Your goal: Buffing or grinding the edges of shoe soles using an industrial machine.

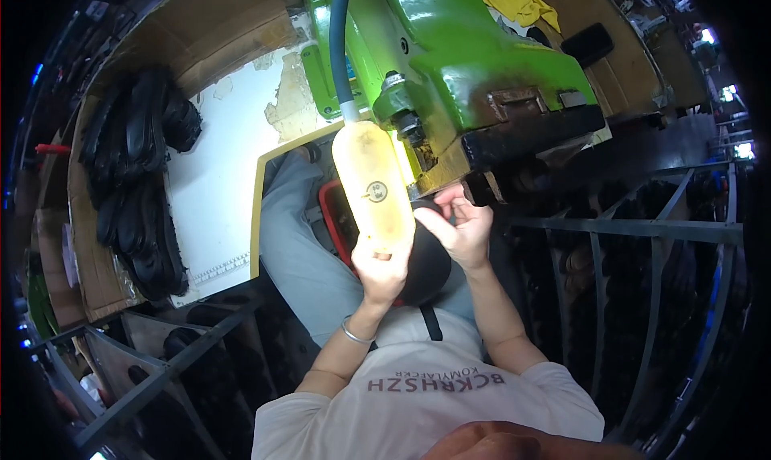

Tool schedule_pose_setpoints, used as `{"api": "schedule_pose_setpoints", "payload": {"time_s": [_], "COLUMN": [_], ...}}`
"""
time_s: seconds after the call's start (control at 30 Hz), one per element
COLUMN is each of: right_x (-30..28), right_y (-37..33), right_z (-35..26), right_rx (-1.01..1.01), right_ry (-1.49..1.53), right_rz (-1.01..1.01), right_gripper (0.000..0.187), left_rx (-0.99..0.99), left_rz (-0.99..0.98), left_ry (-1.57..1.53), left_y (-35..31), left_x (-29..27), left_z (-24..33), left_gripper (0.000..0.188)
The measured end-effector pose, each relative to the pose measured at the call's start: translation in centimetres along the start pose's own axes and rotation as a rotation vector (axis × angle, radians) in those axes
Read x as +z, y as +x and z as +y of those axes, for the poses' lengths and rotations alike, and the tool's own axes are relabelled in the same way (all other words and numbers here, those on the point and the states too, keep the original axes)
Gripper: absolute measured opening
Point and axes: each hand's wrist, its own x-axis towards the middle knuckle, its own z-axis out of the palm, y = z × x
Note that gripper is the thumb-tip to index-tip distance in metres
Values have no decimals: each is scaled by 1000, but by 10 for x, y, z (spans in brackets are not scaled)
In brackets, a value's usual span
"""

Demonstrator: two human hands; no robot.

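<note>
A green machine (450, 58) with a dark metal head stands in front of me, and a yellow elongated housing (372, 183) on a blue-grey cable (341, 42) hangs beside it. Below the machine's post, a dark rounded piece (428, 271), like a shoe part, sits between my hands. My left hand (381, 271) is at the piece's left side, under the lower end of the housing, which hides its fingers. At the piece's upper right edge, my right hand (466, 228) has its thumb stretched toward the machine and its fingers curled, seemingly pinching that edge. The contact point is partly hidden.
Several black shoe soles (132, 147) lie stacked on the white tabletop (217, 179) at left, inside cardboard walls (217, 18). A red bin (333, 219) is between my legs. Metal racks (634, 228) flank me. A yellow cloth (522, 6) lies behind the machine.
</note>
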Motion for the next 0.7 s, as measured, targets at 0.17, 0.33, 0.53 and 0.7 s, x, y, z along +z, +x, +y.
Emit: {"api": "schedule_pose_setpoints", "payload": {"time_s": [0.17,0.33,0.53,0.7], "right_x": [0,-22,-79,-171], "right_y": [-8,-14,-5,22], "right_z": [12,14,-13,-61], "right_rx": [-13,-91,39,-309], "right_ry": [-33,1,-306,43], "right_rz": [-11,119,66,867], "right_gripper": [29,33,20,35], "left_rx": [103,390,95,-105], "left_rz": [33,-167,-375,-283], "left_ry": [35,406,307,371], "left_y": [2,13,14,-3], "left_x": [-10,2,0,-82], "left_z": [-3,5,12,-20], "left_gripper": [20,22,21,21]}}
